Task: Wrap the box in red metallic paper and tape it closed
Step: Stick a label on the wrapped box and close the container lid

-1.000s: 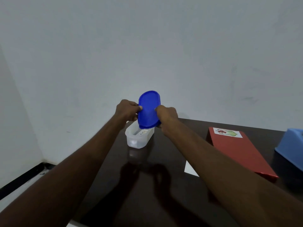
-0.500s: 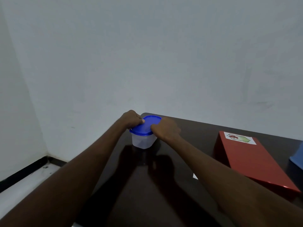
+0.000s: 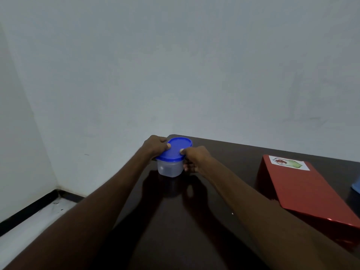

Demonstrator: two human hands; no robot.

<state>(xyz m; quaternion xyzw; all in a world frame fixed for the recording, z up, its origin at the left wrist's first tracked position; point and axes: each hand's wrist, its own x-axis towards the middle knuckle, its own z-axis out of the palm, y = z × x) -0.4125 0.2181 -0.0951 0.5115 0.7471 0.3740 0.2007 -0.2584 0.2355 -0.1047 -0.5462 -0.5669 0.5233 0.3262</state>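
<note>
A translucent plastic container (image 3: 169, 168) stands upright near the far left corner of a dark brown table (image 3: 224, 152), and serves here as the reference point. A blue oval lid (image 3: 176, 149) sits on top of the container, covering its mouth. The left hand (image 3: 155, 146) is at the container's left side, fingers curled over the lid's rim and the thumb pressing down on the lid's top surface. The right hand (image 3: 195, 158) is at the container's right side; its thumb presses on the lid's near right edge while the remaining fingers curl against the container's wall just below the rim. Both hands thus grip the lidded container from opposite sides. Both forearms extend from the near edge of the table toward the container. Well apart to the right of the container lies the box wrapped in red metallic paper (image 3: 303, 193), resting flat on the table, with a white printed label (image 3: 288, 163) on its far end. A blue object (image 3: 356, 187), cut off by the frame edge, sits just beyond the box, farther right of the container.
</note>
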